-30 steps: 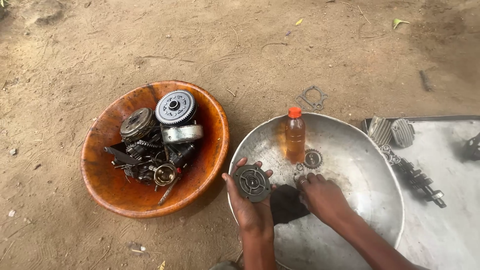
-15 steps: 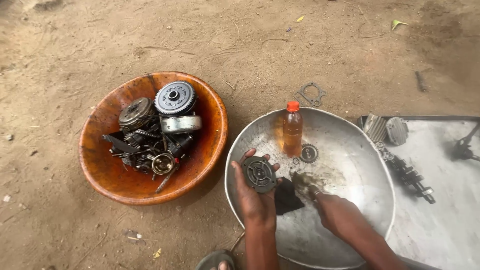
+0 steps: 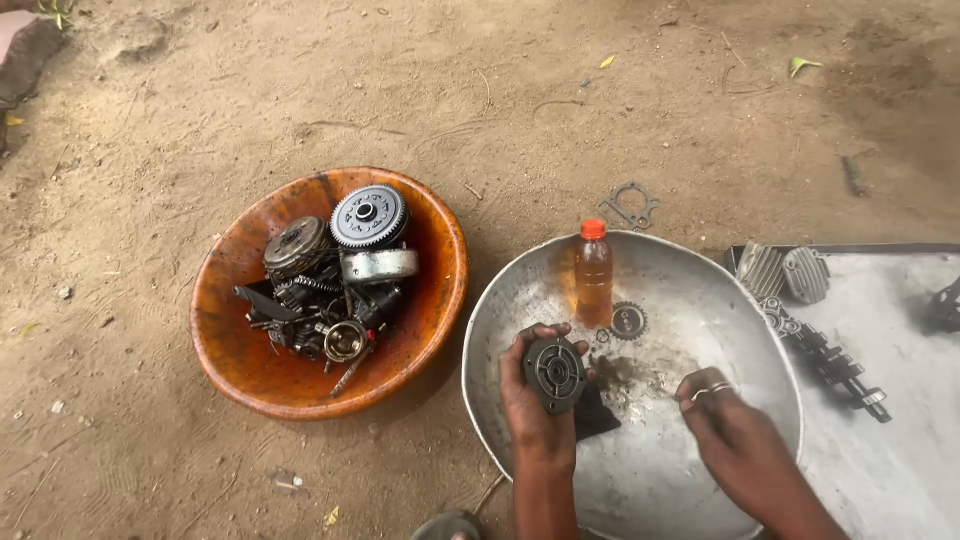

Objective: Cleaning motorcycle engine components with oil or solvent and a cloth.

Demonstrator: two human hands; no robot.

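Observation:
My left hand (image 3: 535,405) grips a round dark metal engine part (image 3: 555,372) over the near side of a wide metal basin (image 3: 690,290). My right hand (image 3: 725,415) hovers low over the basin's middle right, fingers curled and pinched, a ring on one finger; I cannot tell whether it holds anything small. A small plastic bottle of amber liquid with an orange cap (image 3: 593,272) stands in the basin's far part. Beside it lies a small gear (image 3: 627,320). A dark rag (image 3: 597,415) lies under my left hand.
An orange bowl (image 3: 225,330) on the left holds several greasy engine parts, among them a toothed clutch wheel (image 3: 368,216). A flat gasket (image 3: 630,207) lies on the dirt beyond the basin. On a metal sheet (image 3: 900,440) at the right lie finned parts (image 3: 785,270) and a crankshaft (image 3: 830,355).
My right hand has drawn away from the left hand and the rag, moving right across the basin. The left hand keeps hold of the round part.

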